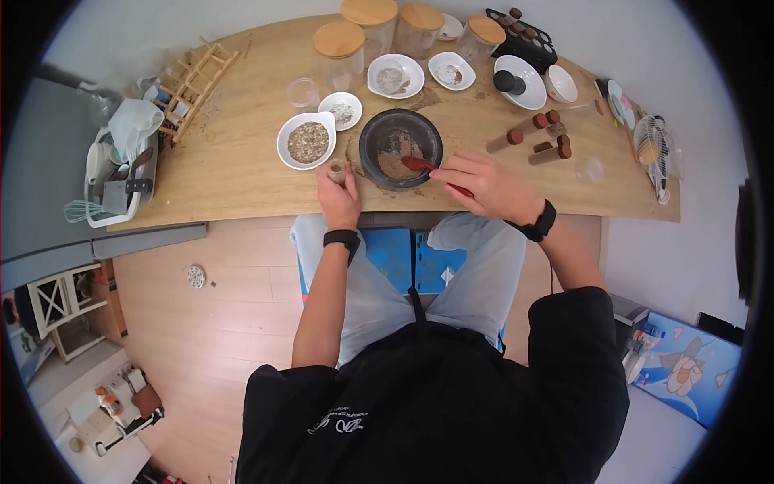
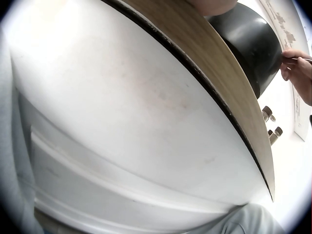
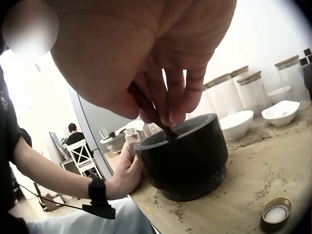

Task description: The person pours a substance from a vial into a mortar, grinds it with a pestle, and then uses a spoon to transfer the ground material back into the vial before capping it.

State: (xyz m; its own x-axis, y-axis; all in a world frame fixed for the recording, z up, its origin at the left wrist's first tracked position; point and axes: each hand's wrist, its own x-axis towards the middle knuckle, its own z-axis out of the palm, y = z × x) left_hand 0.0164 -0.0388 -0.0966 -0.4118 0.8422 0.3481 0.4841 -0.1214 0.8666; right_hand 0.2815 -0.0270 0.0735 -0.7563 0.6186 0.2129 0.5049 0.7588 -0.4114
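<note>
My right hand (image 1: 488,185) pinches the handle of a red spoon (image 1: 415,163), its bowl down in a black mortar (image 1: 368,153). Brown powder (image 1: 397,168) covers part of the mortar's inside. In the right wrist view the spoon's handle (image 3: 150,109) slants over the rim, held between thumb and fingers. My left hand (image 1: 339,203) grips a small glass vial (image 1: 336,168) upright beside the mortar's left side; brownish contents show through its mouth. Only a bit of the left hand (image 2: 214,5) appears at the top of the left wrist view.
Left of the mortar sit a white bowl of brown flakes (image 1: 308,143) and a smaller white dish (image 1: 342,108). More white bowls (image 1: 396,76) and wooden-lidded jars (image 1: 339,56) stand behind. Several capped vials (image 1: 532,127) lie at the right; a loose cap (image 3: 276,213) rests near the mortar.
</note>
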